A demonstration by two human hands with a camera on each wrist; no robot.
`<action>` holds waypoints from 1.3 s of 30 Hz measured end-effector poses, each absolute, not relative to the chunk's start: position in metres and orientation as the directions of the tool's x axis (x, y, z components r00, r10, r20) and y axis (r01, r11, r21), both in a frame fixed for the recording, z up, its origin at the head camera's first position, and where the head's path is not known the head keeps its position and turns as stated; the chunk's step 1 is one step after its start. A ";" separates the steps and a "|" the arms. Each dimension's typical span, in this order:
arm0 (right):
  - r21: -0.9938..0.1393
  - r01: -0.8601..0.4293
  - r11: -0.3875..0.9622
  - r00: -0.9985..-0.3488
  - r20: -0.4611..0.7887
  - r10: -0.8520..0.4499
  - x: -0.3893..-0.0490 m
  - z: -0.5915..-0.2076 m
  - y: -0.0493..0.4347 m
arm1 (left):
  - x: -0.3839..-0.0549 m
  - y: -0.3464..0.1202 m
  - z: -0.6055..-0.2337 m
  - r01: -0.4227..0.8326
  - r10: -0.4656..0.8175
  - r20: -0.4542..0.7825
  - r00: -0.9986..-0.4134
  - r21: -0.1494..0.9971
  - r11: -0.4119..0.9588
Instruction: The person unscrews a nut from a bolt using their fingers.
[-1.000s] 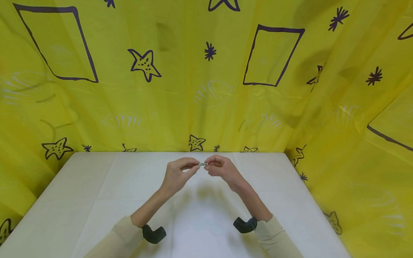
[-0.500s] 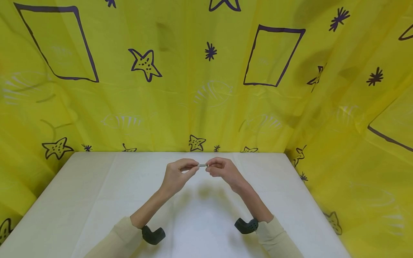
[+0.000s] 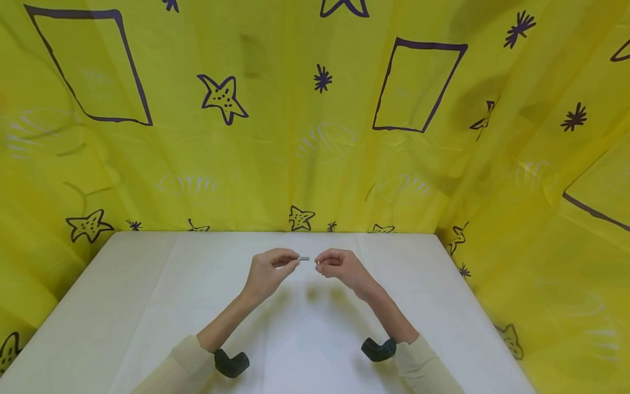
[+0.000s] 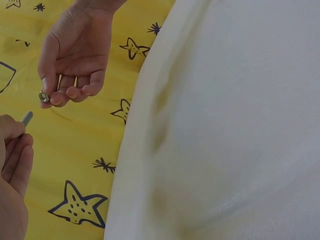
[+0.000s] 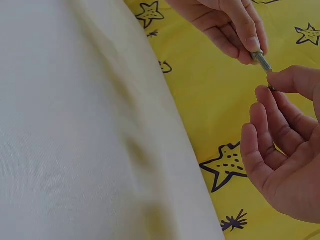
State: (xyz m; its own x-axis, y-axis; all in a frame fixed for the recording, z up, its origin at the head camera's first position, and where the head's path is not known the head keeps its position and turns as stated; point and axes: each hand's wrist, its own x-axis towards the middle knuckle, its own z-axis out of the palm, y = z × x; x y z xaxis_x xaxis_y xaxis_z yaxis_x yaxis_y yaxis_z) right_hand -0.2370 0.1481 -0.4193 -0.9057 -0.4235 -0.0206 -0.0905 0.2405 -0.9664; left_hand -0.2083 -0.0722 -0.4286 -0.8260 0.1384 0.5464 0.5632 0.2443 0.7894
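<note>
Above the far part of the table, my left hand point(image 3: 267, 272) pinches a silvery bolt point(image 3: 304, 258) between thumb and fingertips, its shank pointing right. The bolt's head is mostly hidden by the fingers, though part of the bolt point(image 5: 263, 62) shows well in the right wrist view. Facing it across a small gap, my right hand point(image 3: 346, 269) holds a small brassy nut point(image 4: 44, 96) between thumb and forefinger. The hole of the nut is visible in the left wrist view. Its other fingers are loosely bent and hold nothing.
A white cloth covers the table point(image 3: 197, 295) beneath both hands. Yellow curtain point(image 3: 266, 164) with dark stars and fish surrounds it at the back and sides. Each wrist carries a black curved camera mount, one on the left point(image 3: 231, 364) and one on the right point(image 3: 378, 350).
The nut and bolt, earlier joined end to end between the hands, are now apart. Both hands have sunk slightly, and a gap has opened between them.
</note>
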 end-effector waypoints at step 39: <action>-0.883 -0.023 0.468 -0.934 -0.148 -0.325 -0.245 -0.490 0.164 | -0.214 -0.075 -0.499 0.430 0.185 0.388 -0.903 0.816 0.386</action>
